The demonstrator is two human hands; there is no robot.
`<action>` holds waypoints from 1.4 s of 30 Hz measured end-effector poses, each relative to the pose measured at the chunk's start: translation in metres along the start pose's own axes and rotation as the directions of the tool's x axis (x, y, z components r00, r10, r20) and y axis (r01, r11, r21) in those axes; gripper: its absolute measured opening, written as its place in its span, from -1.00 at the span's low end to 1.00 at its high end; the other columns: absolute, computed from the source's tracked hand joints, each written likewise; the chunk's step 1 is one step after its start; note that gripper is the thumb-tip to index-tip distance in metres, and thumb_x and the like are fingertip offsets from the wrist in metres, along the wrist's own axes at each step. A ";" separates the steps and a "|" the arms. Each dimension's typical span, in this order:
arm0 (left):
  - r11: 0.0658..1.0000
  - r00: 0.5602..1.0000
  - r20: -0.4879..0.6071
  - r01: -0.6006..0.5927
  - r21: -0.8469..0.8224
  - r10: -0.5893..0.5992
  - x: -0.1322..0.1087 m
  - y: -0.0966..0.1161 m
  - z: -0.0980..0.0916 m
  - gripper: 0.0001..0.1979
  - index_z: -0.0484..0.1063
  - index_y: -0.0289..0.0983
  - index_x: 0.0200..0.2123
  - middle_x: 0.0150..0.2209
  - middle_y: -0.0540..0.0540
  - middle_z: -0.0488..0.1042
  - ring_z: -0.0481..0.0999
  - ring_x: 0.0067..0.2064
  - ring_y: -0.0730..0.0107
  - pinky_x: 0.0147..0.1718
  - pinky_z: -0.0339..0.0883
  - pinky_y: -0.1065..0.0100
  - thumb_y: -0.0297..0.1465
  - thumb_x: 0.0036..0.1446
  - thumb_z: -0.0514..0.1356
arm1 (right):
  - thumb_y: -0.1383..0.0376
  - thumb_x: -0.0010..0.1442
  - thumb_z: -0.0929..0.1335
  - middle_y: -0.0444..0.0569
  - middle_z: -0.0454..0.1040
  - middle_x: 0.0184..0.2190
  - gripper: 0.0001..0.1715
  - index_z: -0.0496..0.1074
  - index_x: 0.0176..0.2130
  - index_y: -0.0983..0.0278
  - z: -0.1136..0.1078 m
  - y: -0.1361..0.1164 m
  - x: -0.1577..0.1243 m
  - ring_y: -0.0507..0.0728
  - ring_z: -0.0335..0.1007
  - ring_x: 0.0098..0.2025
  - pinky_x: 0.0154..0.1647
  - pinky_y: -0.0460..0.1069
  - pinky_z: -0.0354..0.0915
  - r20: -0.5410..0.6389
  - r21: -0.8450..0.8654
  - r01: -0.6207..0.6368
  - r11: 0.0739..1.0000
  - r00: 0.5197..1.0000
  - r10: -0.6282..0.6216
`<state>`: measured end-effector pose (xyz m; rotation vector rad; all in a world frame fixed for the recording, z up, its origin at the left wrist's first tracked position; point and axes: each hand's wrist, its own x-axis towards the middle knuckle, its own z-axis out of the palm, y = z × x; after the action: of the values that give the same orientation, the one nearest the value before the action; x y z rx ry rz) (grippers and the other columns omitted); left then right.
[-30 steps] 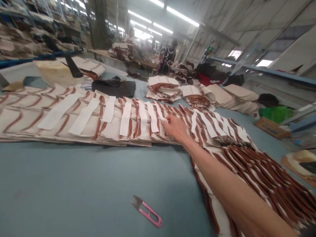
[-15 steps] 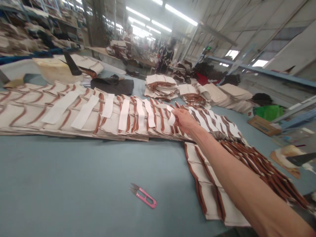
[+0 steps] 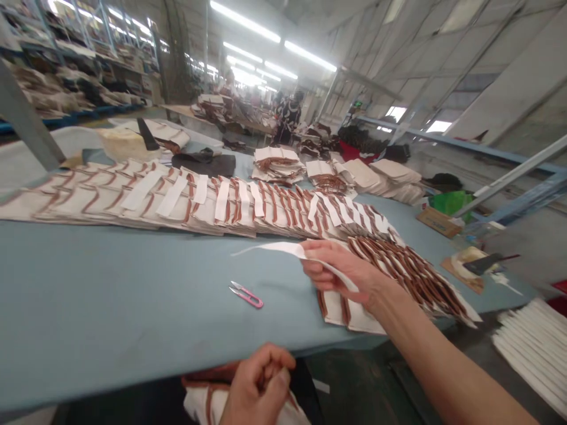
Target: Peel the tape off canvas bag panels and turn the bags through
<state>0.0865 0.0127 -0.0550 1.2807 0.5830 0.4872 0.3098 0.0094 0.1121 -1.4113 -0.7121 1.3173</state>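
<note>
My right hand (image 3: 343, 273) is closed on a white strip (image 3: 283, 249) and holds it level above the blue table (image 3: 110, 295), its free end pointing left. Below it lie overlapping cream fabric pieces with brown straps (image 3: 398, 271). A long row of the same pieces, each with a white strip on top (image 3: 221, 200), runs across the table beyond. My left hand (image 3: 259, 386) is closed at the table's near edge, below the tabletop, on a cream piece with brown straps (image 3: 212, 398). Pink thread snips (image 3: 246, 294) lie on the table left of my right hand.
Stacks of cream pieces (image 3: 277, 162) and a dark cloth (image 3: 206, 162) sit at the far side. A person (image 3: 287, 115) stands at a distant table. White sheets (image 3: 535, 348) lie low at right. Shelving (image 3: 66, 77) fills the left background.
My right hand lifted a white strip off the row and drew it back toward me. My left hand came into view at the near edge. The view pulled back from the table.
</note>
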 end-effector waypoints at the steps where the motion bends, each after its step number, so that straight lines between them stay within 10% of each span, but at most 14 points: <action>1: 0.996 0.999 0.054 0.010 -0.088 -0.005 0.006 0.004 0.006 -0.50 0.56 -0.26 -0.24 -0.56 0.14 0.17 0.19 -0.50 0.51 -0.47 0.12 0.46 0.11 0.21 0.33 | 0.13 -0.03 0.62 -0.35 0.19 -0.61 -0.55 0.44 -0.27 0.26 0.007 0.007 -0.013 -0.12 -0.13 -0.62 -0.66 -0.20 -0.10 0.032 0.008 -0.021 1.000 0.999 0.021; 4: 0.973 0.990 0.138 0.035 -0.227 -0.004 0.017 0.013 0.014 -0.42 0.56 -0.28 -0.05 -0.58 0.17 0.14 0.09 -0.55 0.52 -0.54 -0.01 0.46 0.12 0.19 0.35 | 0.12 0.05 0.56 -0.33 0.19 -0.65 -0.67 0.51 -0.28 0.26 0.019 0.035 -0.048 -0.10 -0.12 -0.64 -0.67 -0.18 -0.08 0.087 -0.027 -0.063 0.998 0.994 0.065; 9: 0.969 0.991 0.104 -0.055 -0.241 0.083 0.002 0.021 -0.001 -0.28 0.48 -0.23 0.24 -0.28 -0.05 0.56 0.44 -0.33 0.34 -0.29 0.33 0.39 0.06 0.16 0.41 | 0.08 0.06 0.51 -0.23 0.35 -0.60 -0.66 0.57 -0.30 0.30 0.018 0.080 -0.083 -0.08 0.04 -0.63 -0.65 -0.16 -0.02 0.077 -0.147 -0.142 0.979 0.985 0.155; 22: 0.976 0.944 0.256 -0.219 0.016 0.208 -0.050 0.066 -0.011 -0.58 0.53 -0.26 -0.15 -0.28 -0.07 0.50 0.42 -0.35 0.39 -0.35 0.28 0.42 0.01 0.35 0.28 | -0.04 0.15 0.50 -0.21 0.34 -0.57 -0.53 0.58 -0.22 0.32 0.000 0.117 -0.096 -0.06 0.04 -0.58 -0.59 -0.14 -0.07 0.167 -0.170 -0.100 0.980 0.977 0.128; 27: 0.977 0.928 0.337 -0.198 0.082 0.160 -0.050 0.070 -0.011 -0.54 0.47 -0.26 -0.18 -0.35 -0.05 0.54 0.50 -0.39 0.38 -0.40 0.28 0.43 0.06 0.36 0.23 | 0.02 0.35 0.36 0.01 0.62 -0.28 -0.61 0.58 -0.10 0.27 0.008 0.125 -0.098 0.16 0.49 -0.27 -0.24 0.02 0.39 -0.041 -0.607 0.058 0.792 0.994 -0.104; 31: 0.981 0.942 0.314 -0.161 0.105 0.121 -0.048 0.069 -0.008 -0.60 0.44 -0.25 -0.20 -0.37 -0.03 0.53 0.47 -0.41 0.40 -0.39 0.30 0.43 0.00 0.36 0.25 | 0.22 0.34 0.40 0.12 0.62 0.08 -0.65 0.49 0.10 0.19 0.027 0.125 -0.117 0.29 0.55 0.13 0.19 0.19 0.42 0.004 -0.799 0.369 0.475 0.793 -0.609; 35: 0.952 0.941 0.280 -0.244 0.184 0.187 -0.045 0.065 -0.005 -0.75 0.46 -0.26 -0.27 -0.35 -0.03 0.52 0.48 -0.32 0.35 -0.27 0.37 0.38 -0.19 0.35 0.26 | 0.34 0.25 0.41 0.10 0.56 0.20 -0.52 0.41 0.15 0.14 0.053 0.120 -0.128 0.28 0.47 0.27 0.35 0.23 0.34 0.328 -0.750 0.637 0.179 0.594 -0.735; 42: 0.947 0.948 0.266 -0.236 0.217 0.176 -0.045 0.064 -0.003 -0.87 0.58 -0.28 -0.29 -0.25 -0.12 0.66 0.61 -0.21 0.22 -0.21 0.48 0.33 -0.37 0.21 0.24 | 0.41 0.22 0.40 0.02 0.61 0.14 -0.74 0.52 -0.08 0.17 0.067 0.136 -0.106 0.25 0.42 0.27 0.39 0.22 0.29 0.394 -0.712 0.693 0.112 0.526 -0.754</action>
<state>0.0493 0.0006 0.0130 1.6241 0.3080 0.4309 0.1926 -0.1086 0.0299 -1.3890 -1.8776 0.0085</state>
